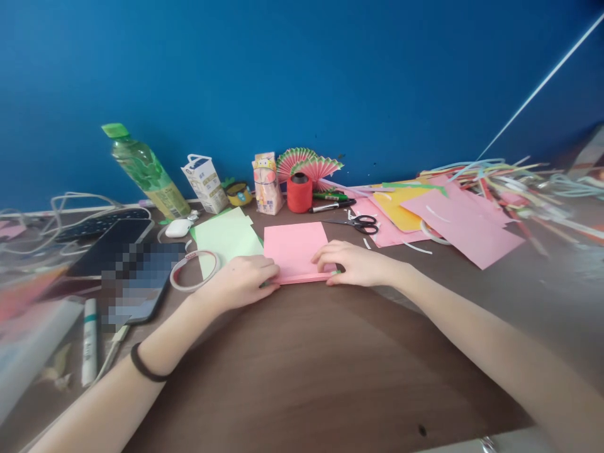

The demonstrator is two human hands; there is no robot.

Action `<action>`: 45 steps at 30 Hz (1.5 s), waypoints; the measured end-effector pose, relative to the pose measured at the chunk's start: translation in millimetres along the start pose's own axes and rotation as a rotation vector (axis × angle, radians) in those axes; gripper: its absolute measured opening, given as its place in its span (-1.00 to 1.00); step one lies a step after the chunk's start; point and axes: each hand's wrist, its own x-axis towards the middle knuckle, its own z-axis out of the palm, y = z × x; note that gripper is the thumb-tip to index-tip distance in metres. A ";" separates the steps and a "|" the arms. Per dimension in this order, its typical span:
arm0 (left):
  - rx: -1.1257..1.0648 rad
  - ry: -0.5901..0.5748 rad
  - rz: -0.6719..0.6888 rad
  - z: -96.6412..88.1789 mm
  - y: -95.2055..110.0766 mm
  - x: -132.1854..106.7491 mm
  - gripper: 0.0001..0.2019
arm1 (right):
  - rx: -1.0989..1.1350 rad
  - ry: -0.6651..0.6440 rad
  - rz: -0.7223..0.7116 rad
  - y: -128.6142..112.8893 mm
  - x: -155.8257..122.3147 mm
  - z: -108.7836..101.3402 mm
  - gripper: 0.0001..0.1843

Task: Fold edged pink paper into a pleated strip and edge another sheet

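Observation:
A pink sheet of paper (295,248) lies flat on the brown table (302,365), its near edge folded up into a narrow strip. My left hand (243,280) pinches the left end of that fold, fingers curled together. My right hand (356,263) presses on the right end of the fold, fingers bent down onto the paper. A light green sheet (226,238) lies just left of the pink one, partly under it.
A tape roll (194,270), phone (136,283) and marker (89,340) lie at the left. Behind stand a green bottle (144,170), cartons (205,182), a red spool (299,192), paper fans (309,165). Scissors (361,222), pens, pink and yellow sheets (457,226) and paper strips spread right.

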 end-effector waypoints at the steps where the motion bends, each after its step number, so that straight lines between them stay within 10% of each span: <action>1: 0.032 0.011 0.001 0.2 -0.4 -0.2 -0.80 | -0.018 0.010 0.000 -0.3 0.0 0.3 -0.86; 9: -0.114 0.243 -0.170 -12.9 1.3 1.6 -0.76 | -0.203 0.283 0.023 -14.7 -1.8 -11.2 -0.78; 20: -0.481 0.575 -0.371 -58.6 29.1 -5.9 -0.80 | 0.248 0.634 0.100 -43.8 -22.8 -46.5 -0.78; 26: -0.735 0.467 -0.495 -58.5 27.3 -3.2 -0.71 | 0.441 0.609 0.187 -41.0 -18.4 -45.0 -0.73; 36: -0.291 0.097 -0.273 -8.6 1.8 7.2 -0.77 | 0.043 0.241 0.131 -4.9 -0.8 -10.7 -0.87; 45: -0.232 0.046 -0.252 -0.5 -1.4 8.5 -0.79 | -0.018 0.127 0.169 3.6 0.4 -2.7 -0.84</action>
